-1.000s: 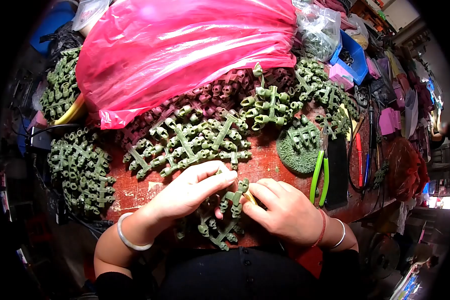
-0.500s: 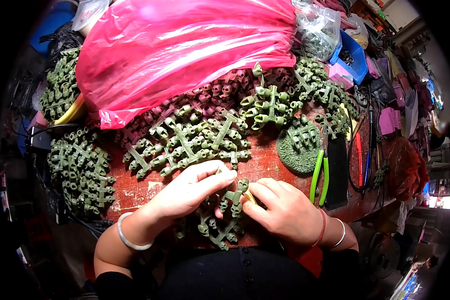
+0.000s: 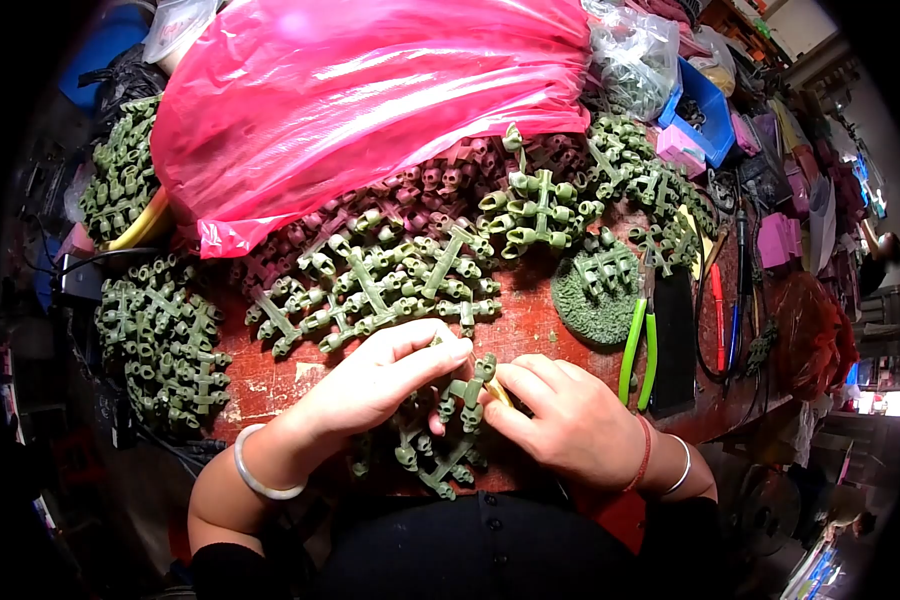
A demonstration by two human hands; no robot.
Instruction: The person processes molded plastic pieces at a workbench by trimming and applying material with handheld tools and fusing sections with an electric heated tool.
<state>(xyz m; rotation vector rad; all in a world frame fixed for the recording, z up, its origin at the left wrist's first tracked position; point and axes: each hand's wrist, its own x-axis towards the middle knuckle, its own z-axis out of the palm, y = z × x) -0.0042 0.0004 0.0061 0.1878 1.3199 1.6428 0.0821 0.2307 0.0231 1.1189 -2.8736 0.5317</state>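
Observation:
My left hand point(image 3: 395, 372) holds a green branched piece with small skull shapes point(image 3: 473, 392), its fingers wrapped round the piece's left side. To the right, my right hand point(image 3: 560, 415) pinches a thin yellow tool point(image 3: 501, 393) against the piece; the tool's tip is hidden. Below the hands, more green skull pieces point(image 3: 438, 468) lie near my dark clothing. Beyond them on the red worktop point(image 3: 305, 378) is a heap of green skull pieces point(image 3: 370, 285). A round green textured pad point(image 3: 590, 310) bears another such piece.
A pink plastic bag point(image 3: 370, 110) covers part of the heap. Green-handled pliers point(image 3: 642, 355), a black strip point(image 3: 673, 340) and a red pen-like tool point(image 3: 719, 318) lie on the right. Further green pieces point(image 3: 160, 340) stand at the left. Part of another person point(image 3: 882, 250) shows far right.
Both hands keep nearly the same place and grip, with the held piece barely shifted. At the far right, the other person has come further into view.

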